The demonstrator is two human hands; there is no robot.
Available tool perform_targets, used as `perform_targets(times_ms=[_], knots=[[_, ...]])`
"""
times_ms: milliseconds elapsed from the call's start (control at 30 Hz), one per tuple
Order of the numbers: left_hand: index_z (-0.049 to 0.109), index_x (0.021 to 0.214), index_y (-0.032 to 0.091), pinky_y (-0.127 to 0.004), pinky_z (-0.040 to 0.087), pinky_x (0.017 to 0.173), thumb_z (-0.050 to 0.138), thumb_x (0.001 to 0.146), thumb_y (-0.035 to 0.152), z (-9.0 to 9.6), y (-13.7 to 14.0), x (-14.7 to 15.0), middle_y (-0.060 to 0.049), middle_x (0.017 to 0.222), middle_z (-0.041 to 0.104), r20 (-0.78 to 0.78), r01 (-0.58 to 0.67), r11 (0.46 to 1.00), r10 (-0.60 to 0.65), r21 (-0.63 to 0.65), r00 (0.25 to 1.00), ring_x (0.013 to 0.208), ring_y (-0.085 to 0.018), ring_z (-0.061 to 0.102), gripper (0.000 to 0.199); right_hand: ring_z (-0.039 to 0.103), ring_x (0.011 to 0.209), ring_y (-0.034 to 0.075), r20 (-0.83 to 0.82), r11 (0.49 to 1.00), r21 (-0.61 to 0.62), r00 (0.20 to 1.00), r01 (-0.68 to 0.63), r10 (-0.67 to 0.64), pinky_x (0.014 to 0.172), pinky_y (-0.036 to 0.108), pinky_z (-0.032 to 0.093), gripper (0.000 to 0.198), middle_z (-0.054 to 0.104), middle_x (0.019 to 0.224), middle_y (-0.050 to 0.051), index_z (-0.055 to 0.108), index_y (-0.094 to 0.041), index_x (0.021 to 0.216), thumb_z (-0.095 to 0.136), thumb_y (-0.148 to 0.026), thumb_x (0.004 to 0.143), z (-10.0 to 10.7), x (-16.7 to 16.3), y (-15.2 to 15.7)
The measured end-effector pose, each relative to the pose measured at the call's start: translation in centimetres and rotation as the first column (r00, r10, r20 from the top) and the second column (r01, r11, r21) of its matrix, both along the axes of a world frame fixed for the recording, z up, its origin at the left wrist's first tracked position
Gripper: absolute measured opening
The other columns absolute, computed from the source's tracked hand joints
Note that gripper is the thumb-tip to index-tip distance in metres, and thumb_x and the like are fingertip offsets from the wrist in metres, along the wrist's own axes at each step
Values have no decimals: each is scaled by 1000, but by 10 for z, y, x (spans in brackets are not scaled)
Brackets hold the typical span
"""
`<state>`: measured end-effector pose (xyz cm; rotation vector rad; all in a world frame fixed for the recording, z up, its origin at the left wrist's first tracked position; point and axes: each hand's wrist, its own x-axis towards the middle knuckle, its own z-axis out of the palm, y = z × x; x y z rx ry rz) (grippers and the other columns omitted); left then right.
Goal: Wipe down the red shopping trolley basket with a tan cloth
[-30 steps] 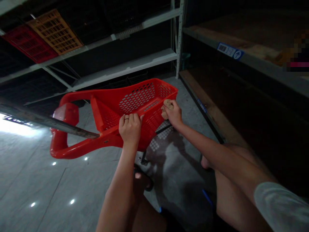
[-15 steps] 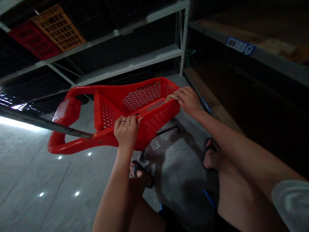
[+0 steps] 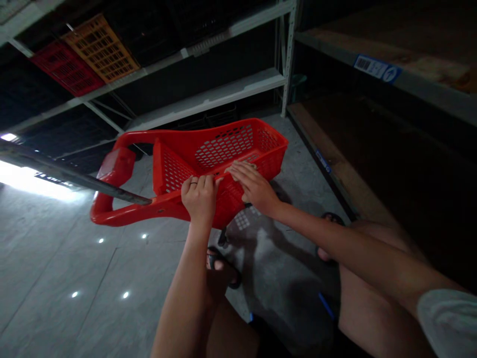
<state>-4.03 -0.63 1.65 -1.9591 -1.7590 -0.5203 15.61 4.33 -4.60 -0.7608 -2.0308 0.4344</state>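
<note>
A red plastic shopping cart (image 3: 223,144) with perforated walls stands in front of me, its handle to the left. My left hand (image 3: 200,196) wears a dark ring and is wrapped over the cart's near rim. Just right of it, my right hand (image 3: 257,189) presses along the same rim, fingers stretched together over the edge. A beige cloth (image 3: 254,166) shows only as a sliver past those fingers; the rest is hidden under the hand.
A grey metal pole (image 3: 112,186) slants in from the left to the cart's handle side. Behind stands a metal rack (image 3: 223,97) with red (image 3: 69,67) and yellow crates (image 3: 102,47). Wooden shelving (image 3: 335,154) with blue labels runs along the right. My sandalled feet are beside the cart.
My right hand has slid left along the rim with the cloth, from the cart's far right corner to close by my left hand. My left hand keeps its hold. The view has shifted slightly.
</note>
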Motion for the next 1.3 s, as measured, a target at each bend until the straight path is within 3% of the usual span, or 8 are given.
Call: perform_targets(times_ms=[133, 267, 367, 567, 767, 967, 1133, 1300], knots=[[79, 107, 21, -50, 48, 108, 48, 113, 43, 9, -3, 5, -14, 100, 82, 33, 27, 996, -25, -80, 999, 99, -32, 72, 38, 48, 158, 28, 147, 999, 35, 989, -16, 10, 131, 55, 41, 62, 55, 169, 6, 58, -26, 161, 48, -11, 102, 6, 13, 11], [77, 128, 24, -52, 44, 118, 49, 111, 30, 30, -25, -1, -11, 125, 82, 62, 129, 989, -125, -77, 990, 117, -30, 73, 33, 61, 135, 35, 241, 983, 8, 954, 182, -179, 116, 59, 45, 48, 74, 145, 9, 72, -27, 145, 59, -16, 100, 1, 58, 58], [76, 132, 27, -56, 40, 125, 52, 110, 30, 52, -48, -18, -10, 127, 81, 40, 44, 999, -44, -6, 998, 121, -31, 72, 33, 58, 133, 36, 221, 976, 35, 951, 214, -217, 113, 57, 44, 36, 76, 137, 10, 80, -26, 129, 63, -19, 99, -3, 73, 80], [80, 119, 22, -55, 51, 113, 55, 109, 28, 77, -63, -42, -14, 108, 84, -226, -88, 988, 58, -125, 972, 102, -33, 78, 28, 61, 120, 33, 192, 995, 95, 981, 21, -39, 103, 51, 45, 36, 79, 129, 10, 77, -24, 133, 63, -19, 101, 14, 6, 45], [81, 104, 15, -49, 55, 109, 52, 104, 12, 92, -52, -28, -16, 98, 83, -387, -106, 952, -13, -286, 922, 95, -33, 79, 29, 64, 117, 31, 74, 983, 117, 988, -141, 133, 102, 45, 47, 34, 78, 127, 14, 74, -18, 135, 60, -18, 104, 50, -82, -14], [73, 138, 21, -45, 50, 119, 50, 108, 15, 90, -91, -48, -12, 138, 78, -247, 128, 967, -183, -222, 952, 129, -27, 72, 38, 63, 117, 33, 137, 986, 156, 990, -64, 43, 105, 48, 51, 24, 76, 120, 14, 77, -20, 119, 63, -21, 99, 30, -39, 16], [71, 129, 18, -45, 54, 111, 59, 109, 35, 80, -119, -77, -16, 126, 79, 8, -90, 975, 90, 202, 996, 122, -29, 72, 29, 63, 125, 33, -7, 984, 58, 986, 167, -167, 111, 57, 54, 33, 73, 136, 13, 79, -23, 113, 56, -12, 92, 8, 7, 40], [76, 114, 17, -47, 55, 98, 63, 106, 48, 91, -95, -62, -19, 108, 81, 46, -321, 947, 322, -24, 946, 108, -35, 77, 34, 66, 134, 31, -108, 998, -24, 993, -53, 50, 121, 55, 53, 51, 73, 143, 14, 73, -20, 137, 56, -9, 90, 32, -60, -16]])
